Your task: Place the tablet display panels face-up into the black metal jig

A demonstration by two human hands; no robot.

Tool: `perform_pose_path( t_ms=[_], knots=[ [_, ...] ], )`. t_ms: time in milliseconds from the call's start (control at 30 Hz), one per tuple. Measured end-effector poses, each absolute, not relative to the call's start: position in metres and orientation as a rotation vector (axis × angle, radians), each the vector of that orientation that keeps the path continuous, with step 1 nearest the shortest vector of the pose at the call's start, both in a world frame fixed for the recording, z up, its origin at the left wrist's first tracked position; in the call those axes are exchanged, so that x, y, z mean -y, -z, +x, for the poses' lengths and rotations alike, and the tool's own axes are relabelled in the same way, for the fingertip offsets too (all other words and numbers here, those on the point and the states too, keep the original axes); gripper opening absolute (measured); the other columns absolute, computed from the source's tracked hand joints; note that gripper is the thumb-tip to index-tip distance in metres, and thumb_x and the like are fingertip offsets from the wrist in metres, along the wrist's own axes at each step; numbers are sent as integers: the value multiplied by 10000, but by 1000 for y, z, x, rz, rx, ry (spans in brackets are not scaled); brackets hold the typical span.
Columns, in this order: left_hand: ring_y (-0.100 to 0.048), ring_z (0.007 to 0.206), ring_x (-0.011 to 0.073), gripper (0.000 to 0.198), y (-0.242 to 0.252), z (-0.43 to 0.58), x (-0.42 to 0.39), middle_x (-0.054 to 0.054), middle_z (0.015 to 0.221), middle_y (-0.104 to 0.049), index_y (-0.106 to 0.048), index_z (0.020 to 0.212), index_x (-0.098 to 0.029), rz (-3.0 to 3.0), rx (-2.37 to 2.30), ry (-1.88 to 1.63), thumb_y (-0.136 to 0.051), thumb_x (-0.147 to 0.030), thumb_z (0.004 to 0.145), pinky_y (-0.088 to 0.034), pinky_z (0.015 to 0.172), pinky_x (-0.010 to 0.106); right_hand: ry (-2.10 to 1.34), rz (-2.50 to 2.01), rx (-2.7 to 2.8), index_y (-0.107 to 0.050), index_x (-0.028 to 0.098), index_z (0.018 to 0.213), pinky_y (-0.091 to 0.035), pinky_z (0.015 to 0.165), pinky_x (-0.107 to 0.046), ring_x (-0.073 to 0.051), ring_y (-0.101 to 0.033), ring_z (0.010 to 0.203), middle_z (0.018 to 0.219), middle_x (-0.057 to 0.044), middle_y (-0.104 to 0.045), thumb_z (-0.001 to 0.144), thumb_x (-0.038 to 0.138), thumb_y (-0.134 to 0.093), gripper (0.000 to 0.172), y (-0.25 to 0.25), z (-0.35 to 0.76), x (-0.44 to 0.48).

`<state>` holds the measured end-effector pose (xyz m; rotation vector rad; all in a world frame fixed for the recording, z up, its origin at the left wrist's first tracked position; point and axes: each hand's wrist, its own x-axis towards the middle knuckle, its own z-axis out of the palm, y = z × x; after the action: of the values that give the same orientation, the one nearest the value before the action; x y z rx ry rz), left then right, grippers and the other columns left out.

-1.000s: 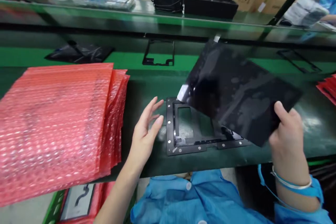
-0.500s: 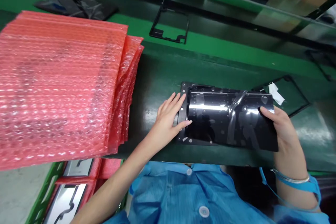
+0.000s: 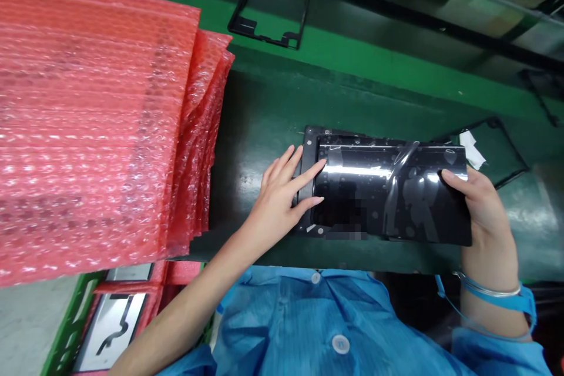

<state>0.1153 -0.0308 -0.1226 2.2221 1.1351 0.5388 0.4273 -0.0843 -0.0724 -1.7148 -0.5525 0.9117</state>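
A glossy black panel (image 3: 361, 188), under wrinkled clear film, lies over a thin black frame (image 3: 309, 155) with pale dots along its left side. My left hand (image 3: 282, 191) rests at that left side with its fingers spread. Its index fingertip and thumb tip touch near the panel's left edge. At the opposite end, my right hand (image 3: 482, 202) grips the panel, thumb on top and the other fingers hidden beneath. A scrap of white paper (image 3: 471, 150) sits just beyond my right hand, by another black frame (image 3: 513, 176).
To the left, a tall stack of red bubble-wrap bags (image 3: 97, 129) covers the dark green bench (image 3: 264, 91). An open black frame (image 3: 268, 38) lies farther back. Below the bench edge, a green crate (image 3: 66, 329) holds silvery panels (image 3: 115, 326) in red wrap.
My left index finger has spread from the others onto the panel's left edge. My right hand keeps its grip on the other end. The whole view has shifted slightly.
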Motion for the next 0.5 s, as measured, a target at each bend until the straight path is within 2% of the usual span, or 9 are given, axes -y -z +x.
perform_pose_path(
  t_ms=[267, 500],
  knots=[
    [-189, 1504, 313, 448, 125, 116, 32, 152, 1599, -289, -550, 1375, -324, 2242, -1131, -562, -589, -340, 930, -243, 1161, 602, -908, -1758, 552, -725, 218, 785, -590, 689, -426, -315, -730, 774, 743, -76, -741, 424, 338, -895, 417, 69, 425, 81],
    [-201, 1500, 323, 443, 129, 115, 33, 143, 1603, -281, -548, 1373, -340, 2262, -1108, -597, -581, -368, 932, -264, 1143, 626, -915, -1792, 630, -735, 227, 837, -587, 630, -361, -282, -728, 766, 780, -59, -750, 457, 390, -898, 444, 66, 428, 78]
  ],
)
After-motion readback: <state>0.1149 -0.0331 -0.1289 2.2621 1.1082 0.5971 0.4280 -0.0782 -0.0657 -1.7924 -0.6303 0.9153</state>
